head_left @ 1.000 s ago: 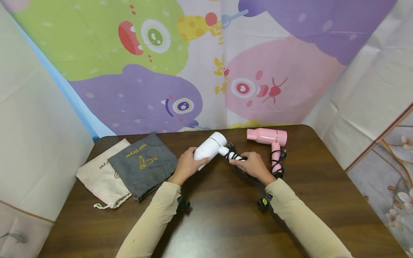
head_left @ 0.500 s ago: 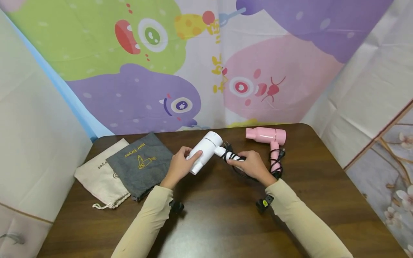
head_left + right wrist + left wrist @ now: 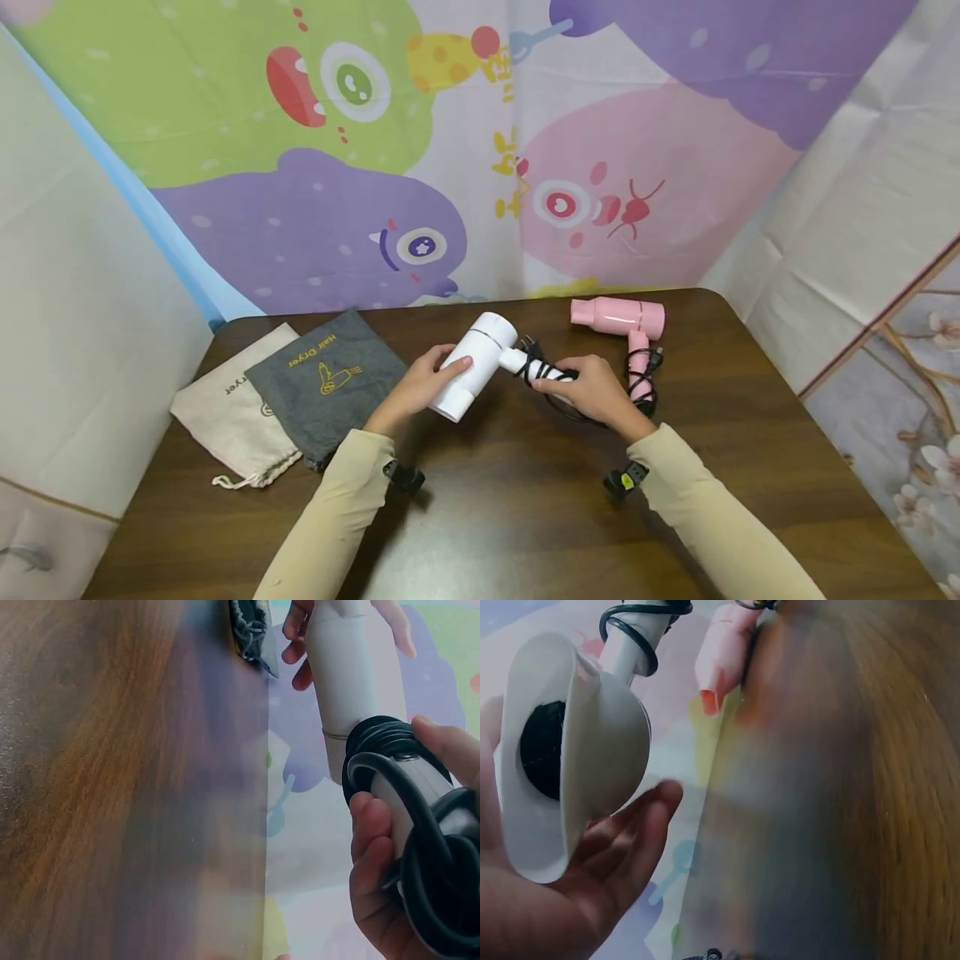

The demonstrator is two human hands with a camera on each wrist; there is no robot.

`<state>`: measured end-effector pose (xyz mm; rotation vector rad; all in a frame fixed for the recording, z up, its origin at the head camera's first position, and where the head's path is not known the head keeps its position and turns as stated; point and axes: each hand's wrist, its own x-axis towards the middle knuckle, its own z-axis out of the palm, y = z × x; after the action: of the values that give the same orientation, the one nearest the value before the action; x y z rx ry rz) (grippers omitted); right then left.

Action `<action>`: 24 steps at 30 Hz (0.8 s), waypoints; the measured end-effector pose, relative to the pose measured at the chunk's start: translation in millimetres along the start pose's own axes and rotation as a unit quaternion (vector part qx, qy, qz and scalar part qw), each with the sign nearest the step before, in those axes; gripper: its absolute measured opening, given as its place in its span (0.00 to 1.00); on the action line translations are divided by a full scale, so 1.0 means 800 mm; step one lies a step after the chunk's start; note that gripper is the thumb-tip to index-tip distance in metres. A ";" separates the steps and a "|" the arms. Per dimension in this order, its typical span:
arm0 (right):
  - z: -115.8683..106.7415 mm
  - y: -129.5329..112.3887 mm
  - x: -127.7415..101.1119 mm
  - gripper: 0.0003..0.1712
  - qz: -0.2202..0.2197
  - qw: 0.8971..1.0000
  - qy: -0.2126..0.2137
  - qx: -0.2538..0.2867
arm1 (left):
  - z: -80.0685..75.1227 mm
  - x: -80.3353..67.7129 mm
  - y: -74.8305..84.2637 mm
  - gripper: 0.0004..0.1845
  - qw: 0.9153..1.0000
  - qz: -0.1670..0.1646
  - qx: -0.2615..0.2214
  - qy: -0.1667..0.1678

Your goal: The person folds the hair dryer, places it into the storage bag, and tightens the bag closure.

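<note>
- White hair dryer (image 3: pixel 476 365): held above the table (image 3: pixel 525 517) near its centre, barrel pointing toward 7 o'clock, handle toward 3 o'clock.
- Left hand (image 3: pixel 415 390): cups the barrel from 9 o'clock; the left wrist view shows the fingers (image 3: pixel 641 832) only loosely bent under the nozzle rim, resting on it rather than clamping it.
- Right hand (image 3: pixel 592 392): fingers (image 3: pixel 367 847) curled round the handle and the black cord (image 3: pixel 543 371) coiled on it.
- Judged done: the cord appears wound in several turns about the handle, with the plug lying beside the barrel joint.
- Judged left: the dryer is in no bag. The grey pouch (image 3: pixel 326 379) lies flat at 9 o'clock from the hands, overlapping a beige drawstring pouch (image 3: pixel 228 412); whether either mouth is open cannot be told.
- Pink hair dryer (image 3: pixel 622 321): rests on the table at 2 o'clock from the hands, its own cord looped round its handle, untouched.
</note>
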<state>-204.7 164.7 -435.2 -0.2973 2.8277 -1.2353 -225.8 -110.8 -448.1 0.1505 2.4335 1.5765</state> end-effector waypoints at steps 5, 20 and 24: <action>-0.003 -0.003 -0.006 0.28 0.004 1.000 -0.005 -0.002 | 0.003 -0.003 0.000 0.31 0.997 -0.012 -0.058 -0.055; -0.016 0.011 -0.003 0.30 0.114 0.965 -0.163 0.169 | 0.013 -0.011 0.006 0.28 0.995 -0.001 -0.095 -0.015; -0.010 0.009 -0.008 0.28 0.110 0.971 -0.134 0.167 | 0.019 -0.013 0.006 0.27 0.996 0.003 -0.088 0.003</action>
<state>-200.8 176.1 -435.2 -0.1205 2.3069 -1.4623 -212.4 -97.4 -448.6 0.1220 2.2858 1.7853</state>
